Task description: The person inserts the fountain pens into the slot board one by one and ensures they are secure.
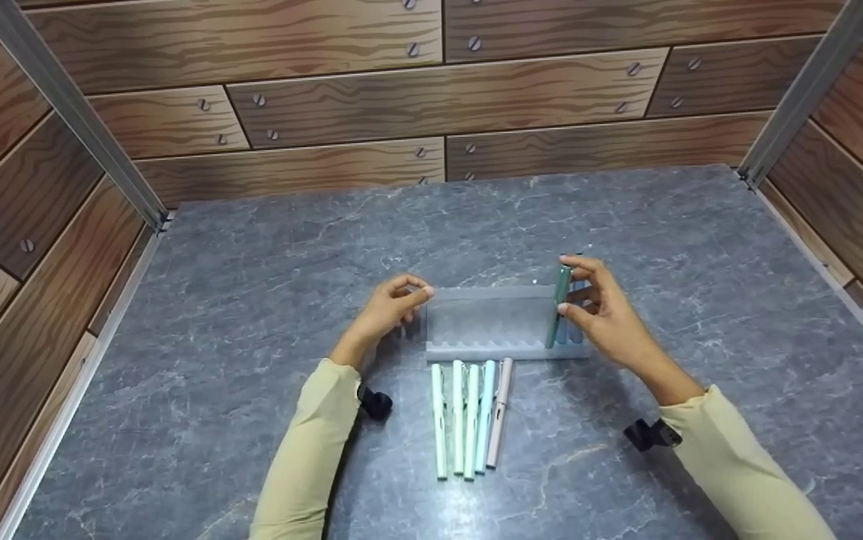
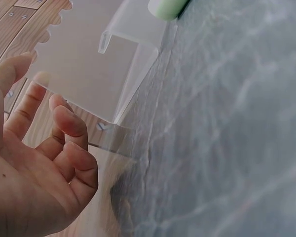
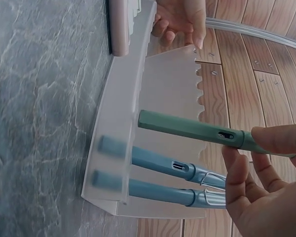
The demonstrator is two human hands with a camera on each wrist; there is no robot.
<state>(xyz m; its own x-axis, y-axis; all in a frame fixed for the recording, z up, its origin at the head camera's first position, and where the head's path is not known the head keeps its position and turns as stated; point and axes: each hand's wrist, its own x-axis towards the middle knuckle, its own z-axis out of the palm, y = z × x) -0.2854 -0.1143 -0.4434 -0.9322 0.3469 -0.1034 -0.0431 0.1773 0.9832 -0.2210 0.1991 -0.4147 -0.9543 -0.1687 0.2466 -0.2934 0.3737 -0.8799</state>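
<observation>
A frosted clear pen stand (image 1: 502, 322) with a scalloped back panel stands mid-table. My left hand (image 1: 420, 294) pinches its top left corner; in the left wrist view one fingertip (image 2: 38, 81) shows through the panel (image 2: 84, 64). My right hand (image 1: 570, 289) pinches a dark green pen (image 1: 557, 307) between thumb and fingers, tilted near upright. The pen's lower end (image 3: 143, 117) hovers just over the stand's front rail. Beside it, two blue pens (image 3: 158, 165) lean in the rightmost slots.
Several pastel pens (image 1: 468, 416) lie side by side on the grey marble table (image 1: 251, 300), just in front of the stand. A pink one (image 3: 119, 24) is at their right edge. Wood-pattern walls (image 1: 401, 112) close in the back and both sides.
</observation>
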